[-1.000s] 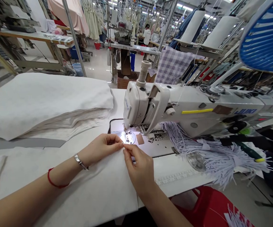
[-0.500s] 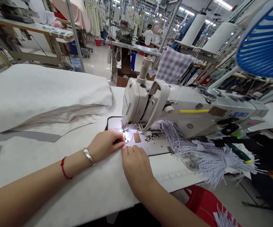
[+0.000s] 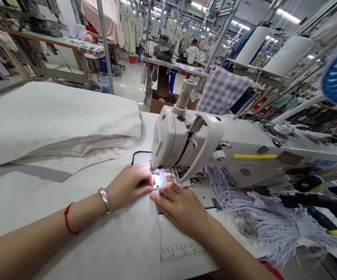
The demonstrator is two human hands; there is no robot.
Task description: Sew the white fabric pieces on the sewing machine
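My left hand [image 3: 129,185], with a silver bangle and a red cord on the wrist, is closed in a pinch on the edge of a white fabric piece [image 3: 118,241] right at the lit needle plate [image 3: 158,179]. My right hand [image 3: 180,205] rests beside it with its fingers pressed on the same fabric corner. Both hands sit just below the head of the white sewing machine [image 3: 244,147].
A thick stack of white fabric [image 3: 54,124] lies at the left. A bundle of pale lilac strips [image 3: 273,217] spills from under the machine arm at the right. A ruler strip [image 3: 183,251] is printed near the table's front edge. Thread cones, a checked cloth and other workstations stand behind.
Both hands have slid the fabric corner forward, closer to the presser foot. The right hand has turned from pinching upright to lying flatter on the cloth.
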